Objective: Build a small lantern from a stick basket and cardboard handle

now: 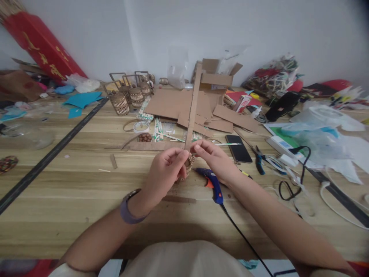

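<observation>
My left hand (166, 170) is closed around a small round basket made of sticks (188, 165), held just above the wooden table (72, 192). My right hand (215, 158) pinches the lower end of a long cardboard strip (193, 104) against the basket's rim. The strip stands up and leans away from me toward the wall. A blue hot glue gun (212, 184) lies on the table under my right wrist, its black cord trailing toward me.
Behind lie flat cardboard sheets (170, 103), several finished stick baskets (127, 98), a tape roll (141, 126) and a dish of beads (144, 137). A black phone (238, 148), pliers (259, 159), cables and plastic bags crowd the right. A black rail (52, 156) crosses the left.
</observation>
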### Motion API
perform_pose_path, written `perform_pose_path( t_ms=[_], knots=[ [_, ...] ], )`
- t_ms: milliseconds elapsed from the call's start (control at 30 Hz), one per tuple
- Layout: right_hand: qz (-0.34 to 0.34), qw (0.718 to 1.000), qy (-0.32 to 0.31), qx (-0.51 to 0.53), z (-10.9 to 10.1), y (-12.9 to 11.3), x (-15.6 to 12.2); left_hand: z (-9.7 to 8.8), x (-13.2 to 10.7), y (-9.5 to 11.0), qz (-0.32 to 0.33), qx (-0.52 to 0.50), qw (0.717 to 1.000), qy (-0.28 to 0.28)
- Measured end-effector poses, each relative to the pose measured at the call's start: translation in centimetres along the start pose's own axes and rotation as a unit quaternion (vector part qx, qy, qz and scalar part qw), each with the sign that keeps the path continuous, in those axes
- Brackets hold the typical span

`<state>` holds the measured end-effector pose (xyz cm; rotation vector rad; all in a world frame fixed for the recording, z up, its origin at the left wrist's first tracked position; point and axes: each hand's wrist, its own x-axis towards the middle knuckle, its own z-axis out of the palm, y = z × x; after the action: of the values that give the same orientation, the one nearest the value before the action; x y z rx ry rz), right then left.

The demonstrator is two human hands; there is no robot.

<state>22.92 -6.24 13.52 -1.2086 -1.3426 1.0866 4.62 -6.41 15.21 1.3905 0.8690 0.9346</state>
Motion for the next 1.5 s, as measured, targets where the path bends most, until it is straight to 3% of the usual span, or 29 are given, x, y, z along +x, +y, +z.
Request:
perform_pose_path(
  t_ms=[100,300,433,833,1000,1133,1267,1367,1500],
  knots=[
    [0.013,0.993,0.044,-0.106,-1.4,2.8,1.2,-0.9,0.0,0.4,-0.029,-0.009,1.0,-0.001],
    [0.095,0.994,-0.031,-0.05,-1.4,6.0,1.0,-3.6,0.3,1.8,-0.093,0.069,0.993,0.004],
    [0.099,0.991,-0.077,-0.036,-0.3,5.7,-0.1,-5.3,0.9,2.8,-0.104,0.125,0.986,0.022],
    [-0.006,0.984,-0.161,-0.075,3.0,4.1,-3.1,-9.7,1.7,4.0,-0.125,0.211,0.97,0.006],
    [-0.051,0.97,-0.121,-0.205,2.4,1.7,-3.6,-9.9,1.8,3.6,-0.107,0.207,0.972,0.004],
    [-0.207,0.934,-0.066,-0.284,1.3,-1.3,-3.5,-9.9,1.8,3.4,-0.099,0.207,0.973,0.003],
    [-0.347,0.845,0.041,-0.405,-0.1,-3.4,-2.3,-10.0,1.7,3.4,-0.09,0.205,0.975,0.001],
    [-0.376,0.782,0.101,-0.487,-0.9,-3.8,-1.0,-10.0,1.6,3.4,-0.089,0.206,0.975,0.002],
    [-0.364,0.756,0.079,-0.538,-1.3,-3.6,0.6,-10.0,1.4,3.4,-0.09,0.211,0.973,0.006]
  ],
)
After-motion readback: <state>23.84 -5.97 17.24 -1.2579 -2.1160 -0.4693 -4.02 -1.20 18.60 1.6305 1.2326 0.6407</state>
